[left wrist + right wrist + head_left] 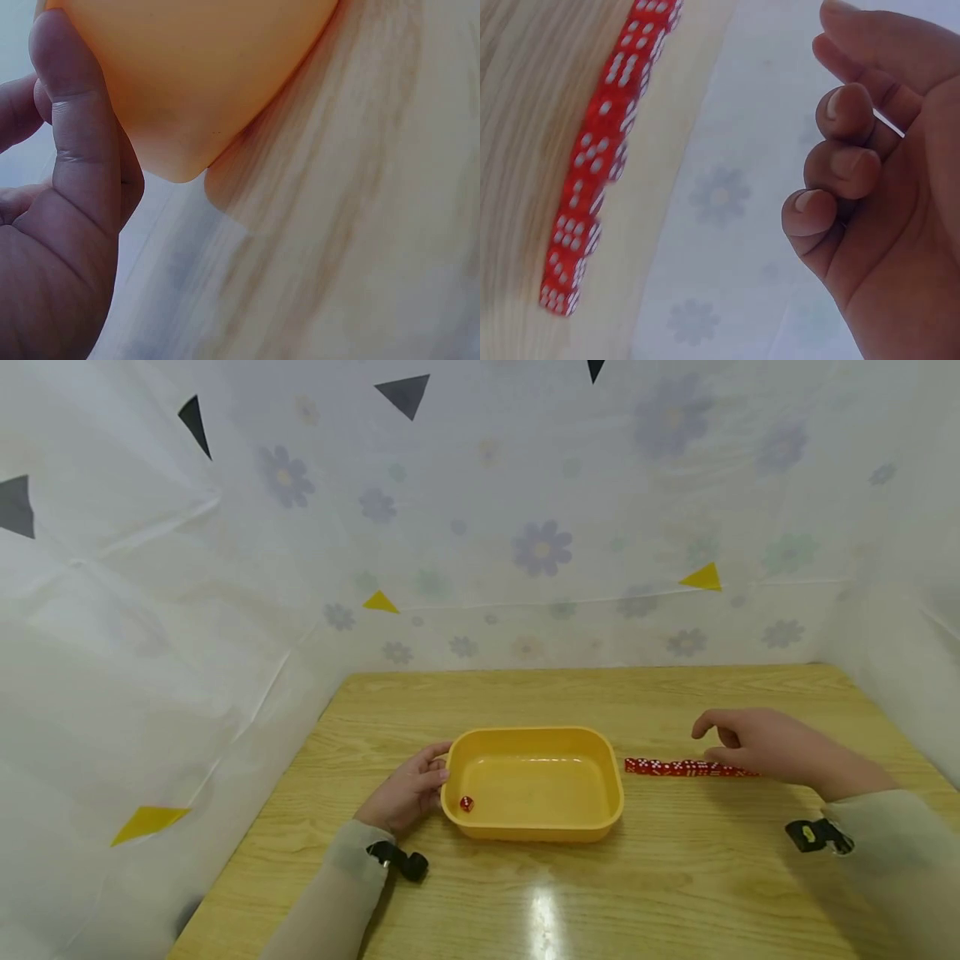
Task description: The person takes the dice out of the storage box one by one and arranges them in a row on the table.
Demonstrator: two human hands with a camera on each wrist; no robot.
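Note:
A yellow plastic tub [534, 742] sits mid-table with one red die [466, 804] inside, near its front left corner. My left hand [411, 787] rests on the table against the tub's left wall [187, 82], fingers touching the rim. To the tub's right lies a row of several red dice [678, 767] [600, 150]. My right hand [757, 745] [870, 172] hovers just above the row's right end, fingers loosely curled, holding nothing.
The wooden table [675, 877] is enclosed by white flower-print sheeting [525, 527] at the back and both sides. A black wrist strap [817, 837] shows on my right sleeve, another [401, 860] on the left.

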